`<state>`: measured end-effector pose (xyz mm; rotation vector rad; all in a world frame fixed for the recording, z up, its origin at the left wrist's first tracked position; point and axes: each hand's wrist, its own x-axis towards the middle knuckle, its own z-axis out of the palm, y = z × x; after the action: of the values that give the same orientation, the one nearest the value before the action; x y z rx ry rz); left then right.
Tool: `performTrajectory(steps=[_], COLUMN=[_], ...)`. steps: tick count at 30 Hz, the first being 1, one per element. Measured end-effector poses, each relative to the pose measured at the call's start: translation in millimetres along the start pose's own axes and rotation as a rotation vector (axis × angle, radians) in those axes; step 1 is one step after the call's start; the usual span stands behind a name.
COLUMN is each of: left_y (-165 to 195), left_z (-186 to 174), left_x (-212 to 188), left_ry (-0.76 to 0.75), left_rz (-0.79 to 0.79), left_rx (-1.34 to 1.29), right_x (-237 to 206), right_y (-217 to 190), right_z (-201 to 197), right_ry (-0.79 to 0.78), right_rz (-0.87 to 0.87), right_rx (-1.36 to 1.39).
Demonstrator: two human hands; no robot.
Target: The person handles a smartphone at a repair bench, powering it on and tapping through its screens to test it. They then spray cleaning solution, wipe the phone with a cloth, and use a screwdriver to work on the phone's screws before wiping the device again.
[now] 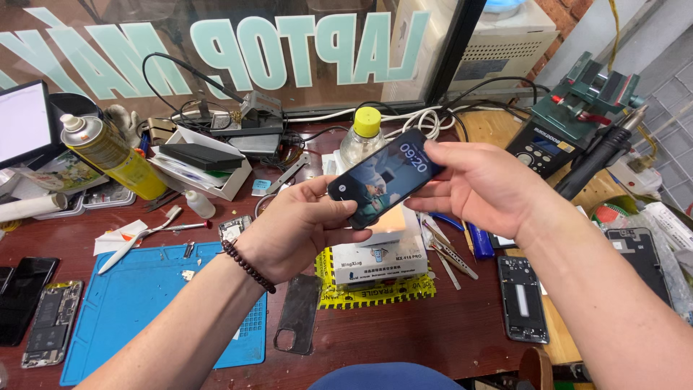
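Both hands gripped a lit smartphone (385,177) at frame centre, held tilted above the desk. Left hand (299,224), bead bracelet (247,266) on wrist, pinched its lower end; right hand (480,188) clasped the upper end. Blue mat (137,303) lower left, yellow spray can (112,153) upper left.

Lit phone screen (386,177) at centre, blue-toned; white box (379,258) beneath it – yellow-black tape (375,290) under that; pale green window lettering (289,43) along top; white monitor (23,121) far left.
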<state>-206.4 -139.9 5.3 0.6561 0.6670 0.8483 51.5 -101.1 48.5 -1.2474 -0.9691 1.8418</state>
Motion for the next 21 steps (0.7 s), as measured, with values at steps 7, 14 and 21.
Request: performTrajectory(steps=[7, 14, 21], left_y=[0.0, -17.0, -8.7], left_z=[-8.9, 3.6, 8.0], left_x=[7.7, 13.0, 20.6], left_ry=[0.026, 0.041, -0.027], left_rz=[-0.044, 0.010, -0.137], left_rx=[-0.009, -0.052, -0.140], right_x=[-1.4, -4.5, -8.4], right_y=[3.5, 26.3, 26.5], right_z=[4.7, 13.3, 15.8], right_ry=[-0.020, 0.022, -0.133], right_rz=[-0.044, -0.043, -0.057], right_rx=[0.019, -0.044, -0.173])
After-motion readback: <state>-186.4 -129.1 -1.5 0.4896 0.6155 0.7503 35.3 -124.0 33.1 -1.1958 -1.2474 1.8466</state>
